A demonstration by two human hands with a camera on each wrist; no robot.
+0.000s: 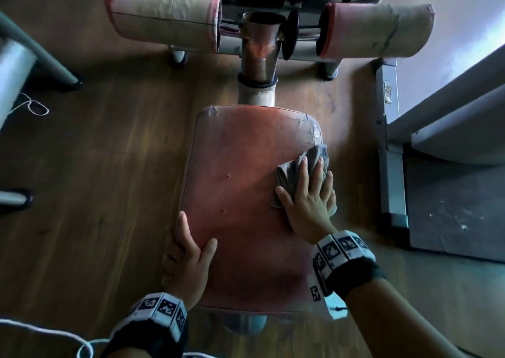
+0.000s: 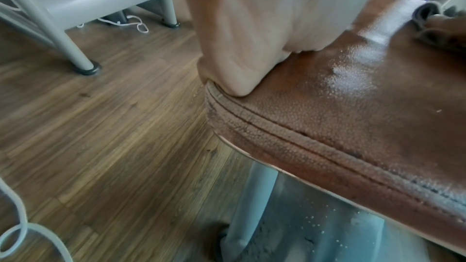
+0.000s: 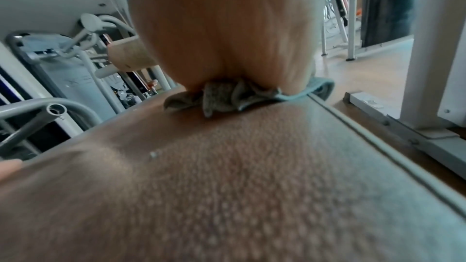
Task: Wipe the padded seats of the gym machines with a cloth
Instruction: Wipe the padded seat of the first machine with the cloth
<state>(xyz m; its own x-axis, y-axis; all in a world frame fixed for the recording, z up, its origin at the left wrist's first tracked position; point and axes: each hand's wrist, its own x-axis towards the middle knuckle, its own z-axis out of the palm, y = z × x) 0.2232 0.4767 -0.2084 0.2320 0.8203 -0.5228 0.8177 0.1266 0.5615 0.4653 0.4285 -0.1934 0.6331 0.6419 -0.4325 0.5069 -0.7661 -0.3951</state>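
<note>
On one seat (image 1: pixel 240 182): one cloth (image 1: pixel 297 166) under spread right-hand fingers (image 1: pixel 304 174); left hand (image 1: pixel 188 256) grips edge.

Two bare forearms enter from the bottom of the head view, ending in bare hands: the left hand (image 1: pixel 188 262) at lower centre, the right hand (image 1: pixel 308 201) to the right of centre. Each wrist wears a black fabric cuff topped by a band of white square tiles printed with black-and-white coded markers; the left wrist band (image 1: pixel 161 309) and the right wrist band (image 1: pixel 341 251) look alike. No sleeves are visible.
</note>
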